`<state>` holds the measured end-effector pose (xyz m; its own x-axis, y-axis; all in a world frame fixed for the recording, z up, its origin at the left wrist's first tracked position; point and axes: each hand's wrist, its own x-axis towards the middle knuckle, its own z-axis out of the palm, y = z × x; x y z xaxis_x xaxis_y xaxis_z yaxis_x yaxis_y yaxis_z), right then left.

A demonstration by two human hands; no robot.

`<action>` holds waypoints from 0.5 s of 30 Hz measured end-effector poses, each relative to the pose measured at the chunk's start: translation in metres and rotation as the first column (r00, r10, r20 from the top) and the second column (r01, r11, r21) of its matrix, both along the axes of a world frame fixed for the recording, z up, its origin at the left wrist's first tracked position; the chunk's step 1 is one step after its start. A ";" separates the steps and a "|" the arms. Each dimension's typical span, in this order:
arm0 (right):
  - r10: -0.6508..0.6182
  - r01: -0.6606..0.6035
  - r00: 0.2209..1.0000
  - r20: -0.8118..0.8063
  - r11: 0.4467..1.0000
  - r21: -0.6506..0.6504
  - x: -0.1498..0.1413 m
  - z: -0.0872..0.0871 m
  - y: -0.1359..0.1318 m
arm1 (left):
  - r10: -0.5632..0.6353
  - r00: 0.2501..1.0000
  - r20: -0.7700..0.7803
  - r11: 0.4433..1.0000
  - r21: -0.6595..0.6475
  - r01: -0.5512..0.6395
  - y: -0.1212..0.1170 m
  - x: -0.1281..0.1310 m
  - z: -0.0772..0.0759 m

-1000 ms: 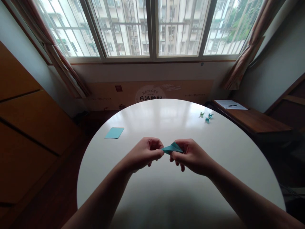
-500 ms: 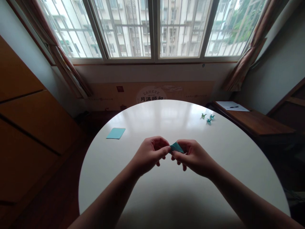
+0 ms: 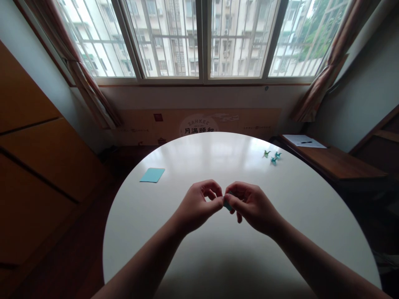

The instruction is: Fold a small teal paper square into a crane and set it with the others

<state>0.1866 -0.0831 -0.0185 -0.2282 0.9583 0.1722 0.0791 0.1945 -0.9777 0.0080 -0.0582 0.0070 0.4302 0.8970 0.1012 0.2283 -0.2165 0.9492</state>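
Center of frame: left hand [image 3: 200,204] and right hand [image 3: 251,204] both pinch the small teal folded paper [image 3: 228,204] between fingertips, above the white round counter [image 3: 193,257] | left of center: light-blue paper square [image 3: 152,175] flat on it | upper right: three small folded-paper figures [image 3: 273,160], close together

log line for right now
left hand, right hand: pinching teal paper; table left: blue square sheet; far right: three folded figures

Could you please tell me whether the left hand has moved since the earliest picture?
Yes, slightly: judged against the light-blue paper square on the table, the left hand has shifted right, away from it.
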 end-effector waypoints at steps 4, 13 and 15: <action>0.070 -0.077 0.994 0.082 0.993 0.087 0.003 0.002 -0.002 | -0.086 0.994 -0.070 0.996 0.000 0.086 -0.002 -0.002 0.004; 0.041 -0.144 0.952 0.303 0.934 0.327 0.011 0.007 -0.004 | -0.172 0.968 -0.185 0.984 0.007 0.177 -0.001 -0.008 0.006; 0.039 -0.140 0.952 0.303 0.938 0.318 0.011 0.006 -0.004 | -0.205 0.962 -0.181 0.978 -0.075 0.195 0.001 -0.010 0.006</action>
